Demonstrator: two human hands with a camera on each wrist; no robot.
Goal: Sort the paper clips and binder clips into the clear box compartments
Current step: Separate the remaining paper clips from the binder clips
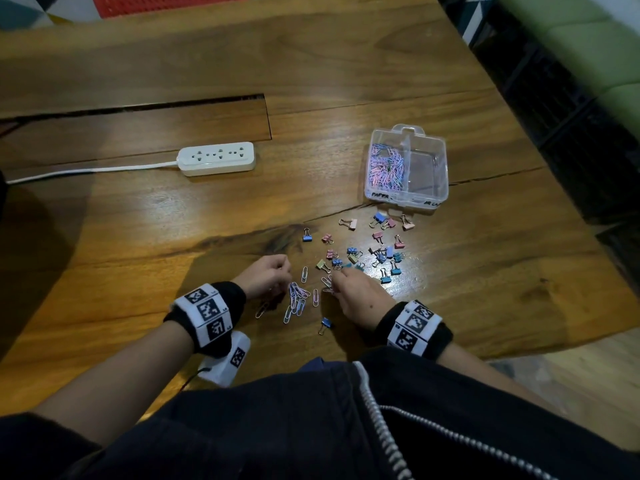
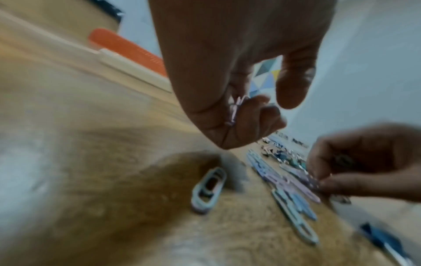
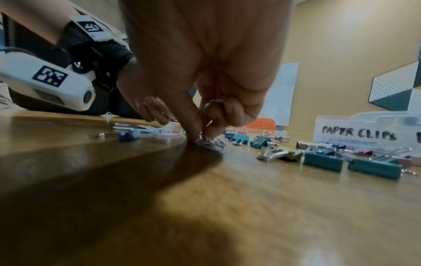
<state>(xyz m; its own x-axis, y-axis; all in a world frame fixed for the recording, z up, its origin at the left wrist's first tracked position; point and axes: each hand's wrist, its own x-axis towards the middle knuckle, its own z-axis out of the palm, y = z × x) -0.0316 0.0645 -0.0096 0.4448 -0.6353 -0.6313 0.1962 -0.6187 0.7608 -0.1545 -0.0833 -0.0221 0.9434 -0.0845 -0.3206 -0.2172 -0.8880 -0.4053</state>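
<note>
The clear box [image 1: 429,188] stands at the right. Its left compartment is full of pink and blue paper clips [image 1: 385,166]; its right compartment looks bare. Loose binder clips [image 1: 379,252] lie scattered in front of it. A small pile of paper clips [image 1: 297,298] lies between my hands. My left hand [image 1: 282,271] is curled, and the left wrist view shows several paper clips [image 2: 234,111] tucked in its fingers. My right hand [image 1: 334,282] pinches paper clips [image 3: 210,144] against the table with thumb and fingertips.
A white power strip [image 1: 217,158] with its cord lies at the left on the wooden table [image 1: 346,64]. A long cable slot [image 1: 138,112] runs behind it. One blue binder clip [image 1: 325,323] lies near my right wrist. The table's edge runs down the right side.
</note>
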